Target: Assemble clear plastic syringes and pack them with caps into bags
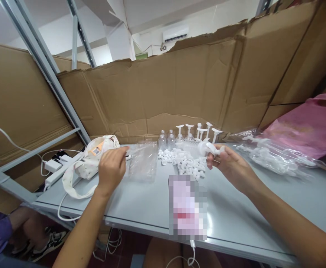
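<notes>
Head view: the right hand hovers over the grey bench, fingers closed around a white pump top, just above the pile of white caps. The left hand hangs near the clear plastic bag, fingers curled; whether they pinch anything, I cannot tell. Small bottles stand behind the pile, and a cloth bag lies to the left.

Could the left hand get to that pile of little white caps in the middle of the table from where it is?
Probably yes. The left hand hovers just left of the white caps; only a flat clear plastic bag lies between, low enough to pass over.
</notes>
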### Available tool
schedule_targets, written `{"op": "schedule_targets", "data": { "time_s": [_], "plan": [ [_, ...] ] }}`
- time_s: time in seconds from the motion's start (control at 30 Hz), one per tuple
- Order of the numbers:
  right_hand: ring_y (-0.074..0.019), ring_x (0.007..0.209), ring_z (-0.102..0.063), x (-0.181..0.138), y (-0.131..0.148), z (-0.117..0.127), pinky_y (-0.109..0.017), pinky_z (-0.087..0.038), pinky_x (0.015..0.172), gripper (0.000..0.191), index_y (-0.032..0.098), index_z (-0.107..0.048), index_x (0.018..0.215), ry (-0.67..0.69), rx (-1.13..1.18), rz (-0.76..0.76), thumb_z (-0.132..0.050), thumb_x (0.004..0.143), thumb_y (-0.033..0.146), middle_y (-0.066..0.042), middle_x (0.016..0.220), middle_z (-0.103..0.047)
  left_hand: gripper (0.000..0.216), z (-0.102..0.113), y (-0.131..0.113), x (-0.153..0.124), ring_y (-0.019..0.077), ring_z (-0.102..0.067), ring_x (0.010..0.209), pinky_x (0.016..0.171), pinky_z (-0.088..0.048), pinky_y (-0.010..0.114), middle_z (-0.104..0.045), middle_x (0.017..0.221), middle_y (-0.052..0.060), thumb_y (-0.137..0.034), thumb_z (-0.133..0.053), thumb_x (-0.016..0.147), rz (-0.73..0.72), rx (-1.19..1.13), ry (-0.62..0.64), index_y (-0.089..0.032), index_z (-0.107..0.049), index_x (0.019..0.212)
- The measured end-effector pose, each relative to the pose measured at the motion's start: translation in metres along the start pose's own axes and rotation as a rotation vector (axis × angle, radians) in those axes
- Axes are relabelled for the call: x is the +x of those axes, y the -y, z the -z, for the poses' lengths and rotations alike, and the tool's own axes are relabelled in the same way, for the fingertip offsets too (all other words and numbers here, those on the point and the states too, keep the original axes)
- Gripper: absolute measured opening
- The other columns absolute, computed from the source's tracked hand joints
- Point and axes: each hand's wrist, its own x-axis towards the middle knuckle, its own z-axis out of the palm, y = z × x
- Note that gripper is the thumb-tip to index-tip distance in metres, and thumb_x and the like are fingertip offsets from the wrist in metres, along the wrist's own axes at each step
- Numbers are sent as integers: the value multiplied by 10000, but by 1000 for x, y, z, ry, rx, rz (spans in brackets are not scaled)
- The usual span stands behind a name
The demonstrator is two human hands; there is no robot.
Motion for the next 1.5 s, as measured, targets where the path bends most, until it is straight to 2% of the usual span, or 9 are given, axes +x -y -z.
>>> {"op": "schedule_targets", "data": {
  "time_s": [0.13,0.27,0.37,0.47,0.63,0.73,0.97,1.1,1.5],
  "plan": [
    [-189,782,-611,0,1,1,-351,-499,677,272,325,-585,1051,6,29,62,-597,829,482,-2,884,-624,198,28,-12,16,175,-640,894,850,-502,348,-667,975,63,-219,-532,876,251,-315,-471,-184,-610,1054],
    [-196,782,-675,-1,8,-2,-334,-510,601,302,385,-517,1068,-19,88,117,-611,811,512,17,1124,-614,183,31,-20,22,125,-622,685,649,-542,286,-624,862,26,-265,-554,873,423,-752,-565,-181,-562,1036],
    [-198,761,-703,-2,12,-6,-322,-528,558,300,400,-477,1060,-35,122,93,-583,818,543,27,1231,-575,126,19,-31,10,120,-637,683,660,-540,276,-623,844,18,-211,-514,891,362,-785,-484,-190,-537,1013],
    [-254,953,-685,-3,13,-12,-416,-575,716,342,386,-450,1081,-35,181,-2,-562,817,572,13,1276,-546,232,12,-59,-8,149,-658,830,761,-536,302,-655,917,42,-99,-497,857,-8,-578,-359,-208,-530,1060],
    [-273,1144,-590,-2,6,-15,-499,-524,887,286,345,-443,1013,-34,295,-135,-553,839,544,15,1310,-501,216,13,-118,-23,197,-635,928,770,-517,327,-688,992,69,-295,-519,876,-555,-387,182,-211,-588,1062],
    [-253,1091,-621,2,-4,-8,-472,-533,880,286,313,-437,962,-119,227,-151,-567,835,534,1,1245,-541,476,-1,-130,-14,235,-582,1061,881,-477,386,-626,1179,92,-588,-485,840,-485,-489,483,-225,-585,1132],
    [-214,982,-657,7,-17,3,-419,-542,834,348,306,-450,1036,-205,7,-93,-540,835,574,-21,1135,-606,281,-75,-99,25,314,-351,1311,1038,-313,487,-418,1410,112,-351,-546,856,-81,-213,694,-237,-625,1100],
    [-196,865,-668,8,-15,6,-386,-537,763,350,293,-487,1060,-151,-34,-18,-514,851,573,-28,1038,-654,267,-100,-89,33,273,-517,1155,1005,-334,468,-607,1200,73,-296,-525,841,-16,-207,916,-237,-602,1090],
    [-184,670,-599,5,7,7,-364,-472,671,351,256,-587,1000,-174,21,220,-549,829,560,-17,819,-664,368,-96,-78,46,191,-601,930,862,-434,311,-640,992,60,-69,-378,804,12,-305,933,-218,-687,937]
  ]
}}
